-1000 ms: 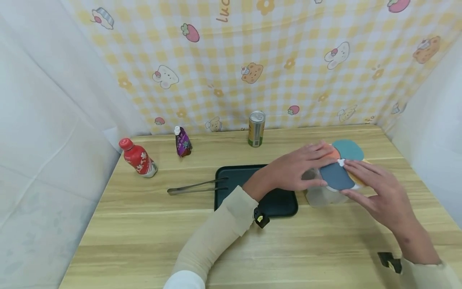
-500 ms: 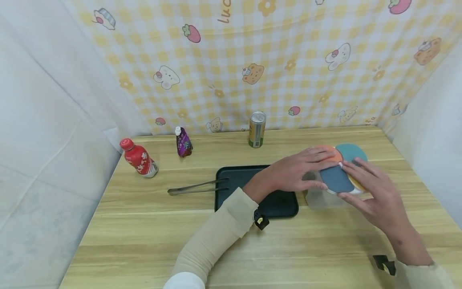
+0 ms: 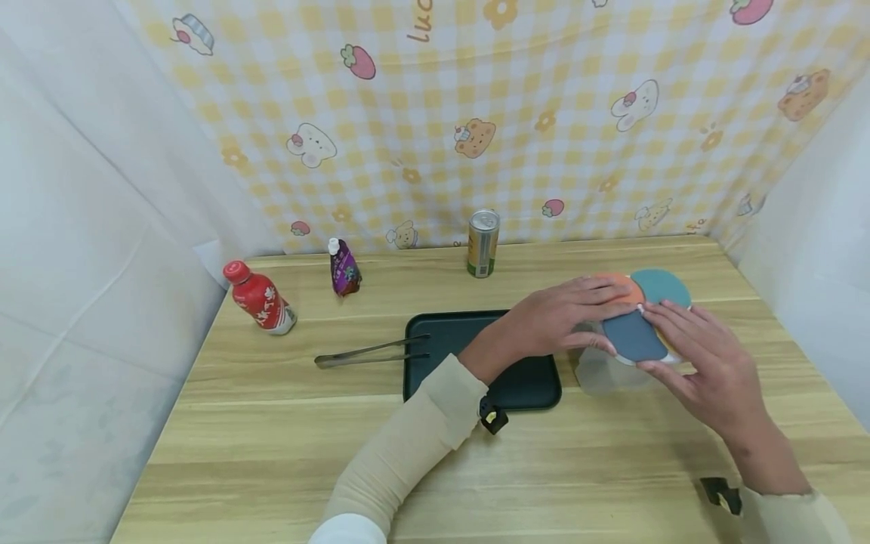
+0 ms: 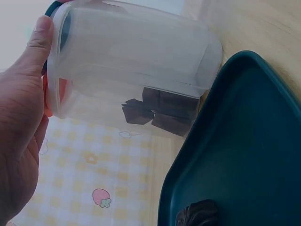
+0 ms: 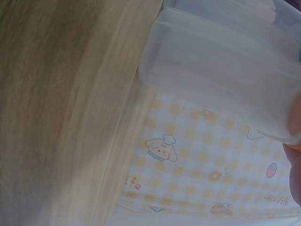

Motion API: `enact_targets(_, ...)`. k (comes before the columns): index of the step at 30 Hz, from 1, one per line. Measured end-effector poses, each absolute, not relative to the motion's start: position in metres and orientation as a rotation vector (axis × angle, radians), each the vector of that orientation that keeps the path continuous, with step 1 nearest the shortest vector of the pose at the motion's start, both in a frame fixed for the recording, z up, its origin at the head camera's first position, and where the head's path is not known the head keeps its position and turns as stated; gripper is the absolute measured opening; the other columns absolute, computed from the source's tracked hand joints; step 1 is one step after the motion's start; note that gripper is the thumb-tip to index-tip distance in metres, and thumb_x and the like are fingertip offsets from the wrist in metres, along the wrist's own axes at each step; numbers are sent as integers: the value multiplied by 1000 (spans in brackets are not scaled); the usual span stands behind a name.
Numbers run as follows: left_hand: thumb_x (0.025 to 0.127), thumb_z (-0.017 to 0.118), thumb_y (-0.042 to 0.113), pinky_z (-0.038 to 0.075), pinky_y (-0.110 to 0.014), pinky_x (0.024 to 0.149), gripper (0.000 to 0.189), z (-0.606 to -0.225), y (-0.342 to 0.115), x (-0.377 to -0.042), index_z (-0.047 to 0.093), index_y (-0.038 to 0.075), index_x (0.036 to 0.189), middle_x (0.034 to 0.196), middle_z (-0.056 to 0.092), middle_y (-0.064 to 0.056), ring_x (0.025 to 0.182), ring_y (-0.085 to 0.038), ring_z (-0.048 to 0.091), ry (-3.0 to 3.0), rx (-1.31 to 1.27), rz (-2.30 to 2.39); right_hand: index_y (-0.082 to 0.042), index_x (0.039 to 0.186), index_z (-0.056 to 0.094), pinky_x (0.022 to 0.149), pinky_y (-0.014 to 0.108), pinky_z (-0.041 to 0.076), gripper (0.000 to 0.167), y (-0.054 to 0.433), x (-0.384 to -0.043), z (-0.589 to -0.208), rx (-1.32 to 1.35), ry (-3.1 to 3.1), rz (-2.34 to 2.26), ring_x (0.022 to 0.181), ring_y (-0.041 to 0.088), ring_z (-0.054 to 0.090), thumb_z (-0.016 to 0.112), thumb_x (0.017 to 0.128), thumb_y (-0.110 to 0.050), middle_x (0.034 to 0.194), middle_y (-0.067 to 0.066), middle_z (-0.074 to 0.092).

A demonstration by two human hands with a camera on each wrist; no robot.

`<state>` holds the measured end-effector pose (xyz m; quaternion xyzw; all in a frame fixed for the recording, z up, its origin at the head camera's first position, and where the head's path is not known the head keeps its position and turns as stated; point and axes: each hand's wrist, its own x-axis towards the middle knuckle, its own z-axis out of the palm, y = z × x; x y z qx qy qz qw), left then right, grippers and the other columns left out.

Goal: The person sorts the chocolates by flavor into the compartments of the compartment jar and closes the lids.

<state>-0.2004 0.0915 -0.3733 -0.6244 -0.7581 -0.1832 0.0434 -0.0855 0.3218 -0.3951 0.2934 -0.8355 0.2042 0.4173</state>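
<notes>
A round-cornered lid (image 3: 633,338) with blue, teal, orange and yellow sections sits on a translucent plastic canister (image 3: 608,374). My left hand (image 3: 553,321) rests on the lid's left side, fingers stretched over the top and thumb at the near rim. On the right side lies my right hand (image 3: 714,370), its fingers extended across the lid and its thumb by the front edge. In the left wrist view, several dark brown block-like pieces (image 4: 162,107) show through the canister (image 4: 136,52). The right wrist view shows only a bit of the right hand (image 5: 295,165).
A dark green tray (image 3: 526,389) lies left of the canister, with metal tongs (image 3: 367,351) across its left rim. A dark wrinkled piece (image 4: 197,214) is on the tray. Behind stand a can (image 3: 483,245), a purple pouch (image 3: 345,270) and a red bottle (image 3: 261,300).
The lid has settled slightly lower and flatter on the canister. My right hand has shifted a little left, its fingers spreading over the lid; the left hand has barely moved.
</notes>
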Motion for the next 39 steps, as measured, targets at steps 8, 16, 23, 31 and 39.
enact_targets(8, 95, 72, 44, 3, -22, 119, 77, -375, 91, -198, 43, 11, 158, 162, 38, -7, 153, -19, 23, -2294, -1879, -530, 9, 117, 73, 115, 41, 34, 72, 319, -86, -396, 738, -2069, 491, 131, 16, 56, 57, 99, -59, 115, 23, 72)
enact_targets(16, 93, 73, 46, 4, -22, 119, 76, -377, 90, -196, 47, 11, 156, 160, 41, -6, 152, -19, 28, -2245, -1809, -469, 8, 118, 73, 115, 42, 35, 72, 318, -87, -397, 729, -2052, 465, 130, 19, 58, 55, 99, -59, 114, 23, 72)
enact_targets(23, 92, 72, 48, 5, -22, 119, 76, -378, 91, -196, 49, 12, 154, 158, 44, -4, 150, -18, 31, -2211, -1775, -444, 8, 117, 74, 114, 42, 36, 73, 318, -87, -400, 705, -2048, 463, 129, 20, 59, 55, 98, -60, 113, 22, 72)
enact_targets(31, 92, 73, 47, 6, -22, 119, 75, -378, 91, -196, 50, 13, 154, 158, 45, -4, 150, -18, 31, -2215, -1769, -463, 8, 116, 74, 114, 43, 37, 72, 316, -88, -399, 691, -2034, 480, 126, 22, 61, 56, 98, -59, 112, 22, 73)
enact_targets(39, 99, 65, 46, 16, -18, 116, 56, -374, 96, -190, 60, 17, 147, 148, 56, 2, 144, -11, 41, -2257, -1653, -598, 6, 112, 77, 111, 38, 40, 70, 310, -89, -398, 606, -1990, 549, 123, 9, 61, 52, 100, -58, 104, 20, 75)
